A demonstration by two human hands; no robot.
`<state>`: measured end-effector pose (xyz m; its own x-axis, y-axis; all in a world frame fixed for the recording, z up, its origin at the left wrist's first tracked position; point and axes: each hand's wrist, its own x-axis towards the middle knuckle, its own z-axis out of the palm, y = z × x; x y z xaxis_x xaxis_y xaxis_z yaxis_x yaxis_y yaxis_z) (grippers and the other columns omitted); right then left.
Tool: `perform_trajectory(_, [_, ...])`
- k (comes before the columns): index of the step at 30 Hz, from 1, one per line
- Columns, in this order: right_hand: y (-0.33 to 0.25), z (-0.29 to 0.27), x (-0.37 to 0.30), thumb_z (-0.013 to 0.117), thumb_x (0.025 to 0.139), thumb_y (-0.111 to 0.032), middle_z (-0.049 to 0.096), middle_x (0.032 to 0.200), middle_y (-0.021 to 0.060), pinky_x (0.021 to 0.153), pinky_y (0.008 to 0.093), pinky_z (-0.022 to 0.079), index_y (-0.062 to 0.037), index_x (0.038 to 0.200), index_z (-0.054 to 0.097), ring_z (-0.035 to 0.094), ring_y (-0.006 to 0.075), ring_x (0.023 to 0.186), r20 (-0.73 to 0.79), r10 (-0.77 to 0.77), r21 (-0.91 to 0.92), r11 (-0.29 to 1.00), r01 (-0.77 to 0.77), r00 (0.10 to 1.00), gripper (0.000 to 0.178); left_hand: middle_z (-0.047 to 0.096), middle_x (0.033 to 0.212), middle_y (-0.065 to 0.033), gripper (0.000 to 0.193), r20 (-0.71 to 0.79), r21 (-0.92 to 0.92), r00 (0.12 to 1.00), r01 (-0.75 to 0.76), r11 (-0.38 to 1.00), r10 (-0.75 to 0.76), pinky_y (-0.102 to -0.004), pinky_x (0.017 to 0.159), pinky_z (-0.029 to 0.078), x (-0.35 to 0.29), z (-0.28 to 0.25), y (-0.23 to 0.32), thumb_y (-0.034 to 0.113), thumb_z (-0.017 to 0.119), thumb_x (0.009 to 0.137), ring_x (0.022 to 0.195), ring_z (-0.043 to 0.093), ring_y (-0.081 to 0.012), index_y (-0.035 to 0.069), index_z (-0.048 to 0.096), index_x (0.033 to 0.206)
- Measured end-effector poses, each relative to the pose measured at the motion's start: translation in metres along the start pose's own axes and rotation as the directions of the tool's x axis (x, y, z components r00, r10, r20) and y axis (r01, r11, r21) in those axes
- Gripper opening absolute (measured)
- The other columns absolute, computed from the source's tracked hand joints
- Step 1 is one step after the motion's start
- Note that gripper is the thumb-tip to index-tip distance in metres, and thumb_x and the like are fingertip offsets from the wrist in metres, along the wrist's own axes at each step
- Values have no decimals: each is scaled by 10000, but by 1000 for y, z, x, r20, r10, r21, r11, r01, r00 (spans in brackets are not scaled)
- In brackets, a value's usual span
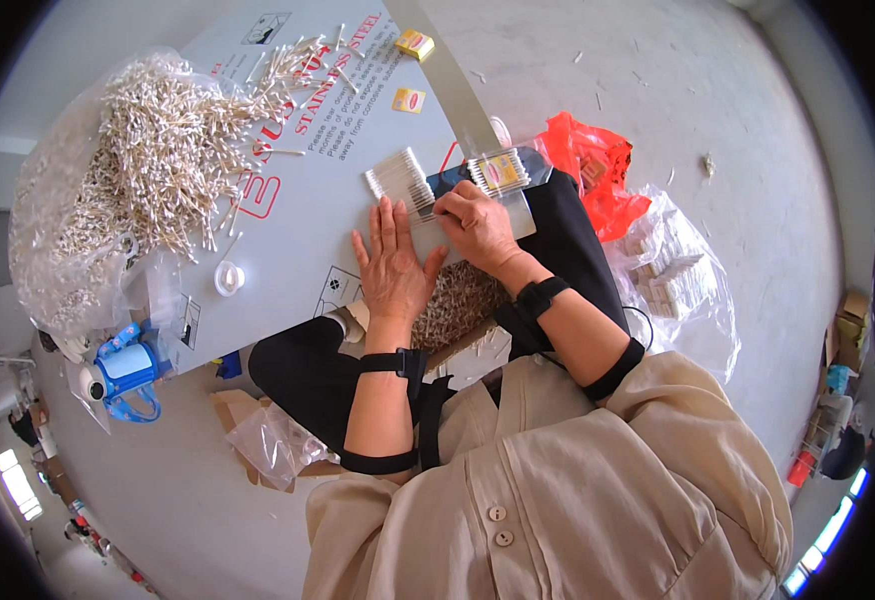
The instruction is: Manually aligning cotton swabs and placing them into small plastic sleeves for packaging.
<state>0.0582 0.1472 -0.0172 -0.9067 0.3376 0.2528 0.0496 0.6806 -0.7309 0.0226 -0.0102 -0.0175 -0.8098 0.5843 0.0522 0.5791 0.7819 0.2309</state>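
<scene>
My left hand (pixel 395 265) lies flat on the grey sheet-covered table (pixel 308 240), fingers stretched out. Its fingertips touch the lower ends of a neat row of cotton swabs (pixel 398 178). Close by on the right, my right hand (pixel 480 228) is closed, thumb and fingers curled together at the row's right end; whatever they pinch is hidden. Just beyond its knuckles lies a flat bundle of cotton swabs with a yellow card (pixel 501 172), on a dark patch at the table's edge. Below my hands, a box of loose swabs (pixel 458 305) sits between my legs, partly covered.
A large clear bag (pixel 53 220) spills a heap of swabs (pixel 158 140) at the left. Two yellow cards or packs (pixel 410 100) and a small white round container (pixel 229 278) lie on the table. Beyond its edges are a blue bottle (pixel 128 370), a red bag (pixel 588 165) and a clear bag of packs (pixel 673 270).
</scene>
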Motion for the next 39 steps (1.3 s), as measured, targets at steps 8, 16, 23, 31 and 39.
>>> perform_trajectory(8, [-4,1,3,659,780,-147,577,839,70,692,412,514,-116,923,665,625,303,813,1,82,-5,997,-82,997,146,236,1572,-142,854,0,10,1000,-5,1000,5,-539,1172,109,0,0,1,540,563,881,1462,201,-289,52,244,1505])
perform_trajectory(16, [0,2,4,650,800,-144,592,832,84,671,406,514,-109,961,668,631,308,771,24,62,-23,998,-61,998,166,245,1569,-138,848,9,-12,1000,8,1000,-8,-538,1173,105,1,-2,1,530,570,880,1462,205,-288,49,252,1502])
perform_trajectory(23, [3,1,19,628,807,-167,620,860,91,689,425,521,-135,999,685,641,320,785,30,53,-45,998,-52,998,203,236,1574,-138,842,-8,-20,1000,1,1000,-1,-538,1174,96,0,-1,1,527,576,878,1463,204,-288,44,271,1496])
perform_trajectory(31, [-2,1,25,632,820,-173,632,864,91,699,413,519,-130,971,703,644,308,798,82,85,-93,993,-77,993,172,231,1578,-129,850,-15,-26,1000,-1,1000,0,-544,1171,98,0,0,0,532,578,876,1464,198,-289,42,268,1498])
perform_trajectory(39, [-1,1,22,605,825,-173,640,857,96,676,432,527,-134,924,693,649,326,769,119,61,-109,993,-48,991,138,248,1568,-152,846,-28,-49,1000,-3,999,2,-552,1162,108,-1,1,-1,525,581,873,1459,217,-298,44,274,1498])
